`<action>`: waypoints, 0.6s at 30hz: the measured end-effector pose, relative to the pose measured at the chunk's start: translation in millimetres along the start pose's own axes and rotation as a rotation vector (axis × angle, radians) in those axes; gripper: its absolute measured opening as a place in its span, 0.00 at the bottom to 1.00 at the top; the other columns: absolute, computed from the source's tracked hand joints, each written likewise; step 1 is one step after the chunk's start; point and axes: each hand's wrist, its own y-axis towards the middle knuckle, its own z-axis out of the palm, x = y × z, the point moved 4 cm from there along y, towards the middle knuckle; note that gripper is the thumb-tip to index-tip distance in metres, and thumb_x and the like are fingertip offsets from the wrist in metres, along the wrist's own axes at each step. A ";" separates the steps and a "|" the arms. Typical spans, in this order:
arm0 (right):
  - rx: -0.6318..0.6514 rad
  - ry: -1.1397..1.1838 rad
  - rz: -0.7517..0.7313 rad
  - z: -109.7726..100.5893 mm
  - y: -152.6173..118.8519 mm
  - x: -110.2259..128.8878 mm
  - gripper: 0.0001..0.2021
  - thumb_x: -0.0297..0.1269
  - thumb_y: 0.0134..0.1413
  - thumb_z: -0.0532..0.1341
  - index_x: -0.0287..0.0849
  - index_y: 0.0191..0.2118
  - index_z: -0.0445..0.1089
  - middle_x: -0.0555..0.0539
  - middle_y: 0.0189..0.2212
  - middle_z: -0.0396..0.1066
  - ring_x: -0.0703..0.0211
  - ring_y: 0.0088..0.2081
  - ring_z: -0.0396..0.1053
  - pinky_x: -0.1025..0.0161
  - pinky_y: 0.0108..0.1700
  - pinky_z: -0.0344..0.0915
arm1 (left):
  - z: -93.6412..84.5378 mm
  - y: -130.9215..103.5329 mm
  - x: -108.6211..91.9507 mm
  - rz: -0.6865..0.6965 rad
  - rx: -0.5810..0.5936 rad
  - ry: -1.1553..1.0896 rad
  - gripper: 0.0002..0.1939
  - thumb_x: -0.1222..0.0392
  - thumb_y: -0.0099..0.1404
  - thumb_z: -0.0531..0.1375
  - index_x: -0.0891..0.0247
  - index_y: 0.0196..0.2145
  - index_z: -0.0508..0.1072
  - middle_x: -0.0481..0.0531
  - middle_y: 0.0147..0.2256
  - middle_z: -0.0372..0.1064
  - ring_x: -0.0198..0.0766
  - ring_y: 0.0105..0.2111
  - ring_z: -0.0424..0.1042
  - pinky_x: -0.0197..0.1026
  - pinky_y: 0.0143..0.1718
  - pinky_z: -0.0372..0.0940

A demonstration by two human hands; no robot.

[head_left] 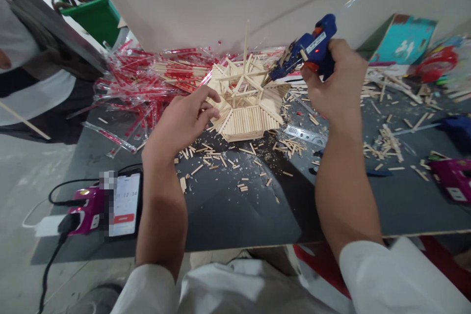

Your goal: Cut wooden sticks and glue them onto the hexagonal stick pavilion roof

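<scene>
Here, right hand grips glue gun; left hand, loosely parted, at stick model.

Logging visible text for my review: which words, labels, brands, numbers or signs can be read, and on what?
"12 34": phone screen; preceding characters unclear, red button blurred.
Glue gun label: too small to read.
Ruler markings: too small.
Teal board, white marks: too blurred.

Ridged wood, glossy plastic

The stick model is pale, matt wood, ridged across its panels. Left of the model lie clear, glossy plastic wrappers; to its right, a smooth-bodied blue plastic glue gun; beneath it, a matt surface.
</scene>
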 end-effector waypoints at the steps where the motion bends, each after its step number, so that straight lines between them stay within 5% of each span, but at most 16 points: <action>1: -0.005 0.003 0.003 -0.5 -0.1 -0.3 0.15 0.33 0.52 0.66 0.46 0.47 0.69 0.46 0.39 0.74 0.52 0.38 0.68 0.54 0.43 0.66 | -0.7 -0.3 0.1 -0.003 -0.003 0.004 0.13 0.59 0.71 0.56 0.58 0.52 0.71 0.50 0.35 0.80 0.41 0.35 0.76 0.43 0.39 0.66; 10: -0.018 -0.018 0.111 -19.1 0.4 -21.0 0.22 0.42 0.42 0.74 0.44 0.43 0.70 0.48 0.34 0.72 0.56 0.33 0.65 0.55 0.41 0.65 | -8.0 -4.1 -6.1 0.053 0.073 0.015 0.08 0.56 0.70 0.59 0.58 0.40 0.77 0.50 0.34 0.78 0.39 0.32 0.74 0.43 0.38 0.66; 18: 0.404 -0.258 0.404 -21.5 -20.4 -109.1 0.19 0.50 0.35 0.77 0.46 0.22 0.68 0.52 0.17 0.59 0.57 0.24 0.56 0.53 0.35 0.59 | -8.6 -5.1 -13.9 0.097 0.103 -0.147 0.06 0.57 0.67 0.63 0.59 0.38 0.79 0.51 0.38 0.79 0.37 0.36 0.76 0.39 0.37 0.67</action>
